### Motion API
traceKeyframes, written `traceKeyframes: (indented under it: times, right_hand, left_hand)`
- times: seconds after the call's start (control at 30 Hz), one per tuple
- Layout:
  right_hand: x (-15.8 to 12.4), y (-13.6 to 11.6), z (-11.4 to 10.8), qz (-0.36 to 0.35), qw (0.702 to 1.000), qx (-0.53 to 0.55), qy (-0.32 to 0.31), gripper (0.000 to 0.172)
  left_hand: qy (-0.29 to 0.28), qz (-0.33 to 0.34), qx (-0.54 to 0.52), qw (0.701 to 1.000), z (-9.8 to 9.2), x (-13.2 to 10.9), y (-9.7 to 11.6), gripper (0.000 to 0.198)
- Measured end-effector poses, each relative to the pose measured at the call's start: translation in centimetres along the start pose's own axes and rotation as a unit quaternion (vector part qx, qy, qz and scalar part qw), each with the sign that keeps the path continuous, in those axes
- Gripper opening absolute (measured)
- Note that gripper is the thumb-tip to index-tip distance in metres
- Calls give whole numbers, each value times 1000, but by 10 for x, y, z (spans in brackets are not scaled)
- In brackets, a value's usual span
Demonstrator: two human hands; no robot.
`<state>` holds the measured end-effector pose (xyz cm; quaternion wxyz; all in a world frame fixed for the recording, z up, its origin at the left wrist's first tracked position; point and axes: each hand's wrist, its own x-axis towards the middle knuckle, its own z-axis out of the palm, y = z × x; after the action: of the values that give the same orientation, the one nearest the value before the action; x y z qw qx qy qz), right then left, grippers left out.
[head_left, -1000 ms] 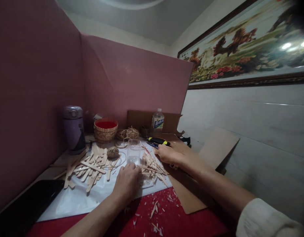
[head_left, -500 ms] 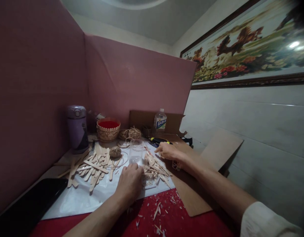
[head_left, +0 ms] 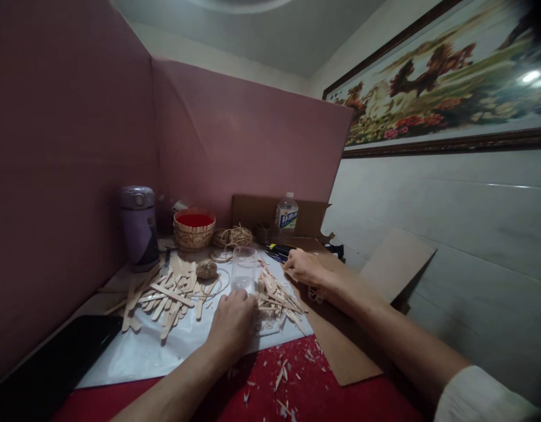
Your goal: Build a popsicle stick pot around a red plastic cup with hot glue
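My left hand (head_left: 232, 319) is closed, its fingers curled down at the near end of a clear plastic container (head_left: 244, 266). What lies under those fingers is hidden. To its right is a pile of split wooden sticks (head_left: 274, 290). My right hand (head_left: 306, 266) reaches over the brown cardboard (head_left: 336, 340), fingers bent and drawn together, beside a black-and-yellow tool (head_left: 279, 248). Anything in its fingertips is too small to make out. A small pale piece with cut-outs (head_left: 315, 294) shows beneath the right wrist.
Left lie many craft sticks (head_left: 171, 299) and a twine ball (head_left: 206, 269) on white sheeting (head_left: 133, 357). Behind stand a purple flask (head_left: 139, 228), a red-lined basket (head_left: 194, 231), twine coils (head_left: 235, 236) and a bottle (head_left: 287, 214). A black phone-like slab (head_left: 72, 351) lies front left.
My right hand has shifted slightly right, away from the stick pile, and its fingers are more drawn in. My left hand stays by the plastic container. The view has moved slightly.
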<state>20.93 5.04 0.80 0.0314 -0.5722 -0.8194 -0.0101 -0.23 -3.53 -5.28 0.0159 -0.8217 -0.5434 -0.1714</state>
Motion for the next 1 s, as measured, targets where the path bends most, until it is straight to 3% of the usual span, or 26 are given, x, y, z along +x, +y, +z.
traceKeyframes:
  times: [0.2,0.43,0.53,0.67,0.87,1.0]
  right_hand:
    - [-2,-5,15,-27,999,-20,13,31]
    - [-1,5,31,-45,999,-5,19,30]
    - [1,8,28,-51,999,6,20,25]
    - [3,11,13,-46,997,5,55,48]
    - [12,6,15,-46,997,-40,53,28]
    - [16,-2,25,-76,995,-62,34,32]
  left_hand:
    - [-1,-1,-5,1000,-1,-1,0,24]
    - [-7,-4,-5,1000,-2,1,1,24]
    - [-4,-5,-5,1000,-2,1,1,25]
    - [-2,-6,-10,1000,-1,1,1,26]
    - [5,-4,-10,1000,0,1,-1,24]
    - [4,-3,-5,1000,0,-1,0,25]
